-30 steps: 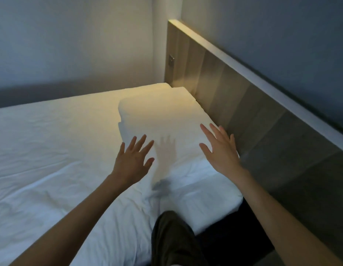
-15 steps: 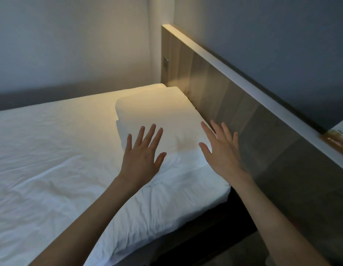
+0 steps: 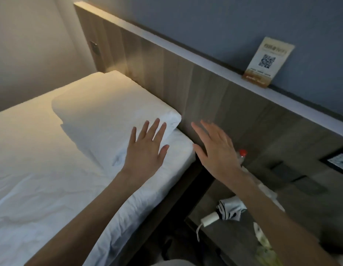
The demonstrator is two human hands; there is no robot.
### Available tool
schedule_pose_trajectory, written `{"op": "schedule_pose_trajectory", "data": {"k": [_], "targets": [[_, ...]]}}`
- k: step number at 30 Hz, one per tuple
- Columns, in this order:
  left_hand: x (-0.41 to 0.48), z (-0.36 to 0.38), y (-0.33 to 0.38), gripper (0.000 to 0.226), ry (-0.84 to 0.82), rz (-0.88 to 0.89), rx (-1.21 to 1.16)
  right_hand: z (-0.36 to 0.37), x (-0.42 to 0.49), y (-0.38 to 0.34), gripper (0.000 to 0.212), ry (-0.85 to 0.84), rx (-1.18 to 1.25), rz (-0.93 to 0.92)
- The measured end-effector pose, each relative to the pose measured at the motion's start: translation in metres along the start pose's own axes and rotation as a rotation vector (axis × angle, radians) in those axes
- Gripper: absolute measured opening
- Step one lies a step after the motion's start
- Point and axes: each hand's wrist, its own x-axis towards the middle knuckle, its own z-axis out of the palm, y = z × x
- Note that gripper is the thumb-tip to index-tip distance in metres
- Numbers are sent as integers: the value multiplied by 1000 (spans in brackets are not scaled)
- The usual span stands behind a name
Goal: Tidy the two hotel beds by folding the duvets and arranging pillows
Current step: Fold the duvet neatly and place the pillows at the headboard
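Note:
A white pillow (image 3: 109, 110) lies flat at the head of the bed (image 3: 42, 179), against the wooden headboard (image 3: 186, 77). My left hand (image 3: 147, 150) is spread with straight fingers over the pillow's near right corner and the sheet; whether it touches them I cannot tell. Off the bed's right edge, my right hand (image 3: 214, 150) is held open in the air in front of the headboard, holding nothing. No duvet is in view.
A bedside table (image 3: 234, 237) at the lower right holds a folded umbrella (image 3: 228, 210), a bottle with a red cap (image 3: 241, 156) and wrappers. A QR-code card (image 3: 266, 62) stands on the headboard ledge. Wall switches (image 3: 293, 175) sit at the right.
The view has swung right, bringing the bedside table and QR card into sight. Both hands have drifted right along the pillow; the right hand has left the bed's edge.

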Motion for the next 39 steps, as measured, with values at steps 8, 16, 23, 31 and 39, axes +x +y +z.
{"op": "schedule_pose_trajectory", "data": {"k": [8,16,23,31,39], "targets": [[-65,-23,12,59,-76,381,-85,-2,-140,-61,59,149,-43,335],[-141,-54,49,53,-6,725,-195,-28,-285,-132,57,247,-30,729],[-219,-68,100,52,1,998,-251,-33,-404,-187,60,348,-33,989],[-361,-77,166,49,-73,1218,-281,-32,-575,-270,59,396,-7,1313],[-517,-95,205,54,-233,1354,-299,-34,-725,-371,58,453,51,1541]]}}
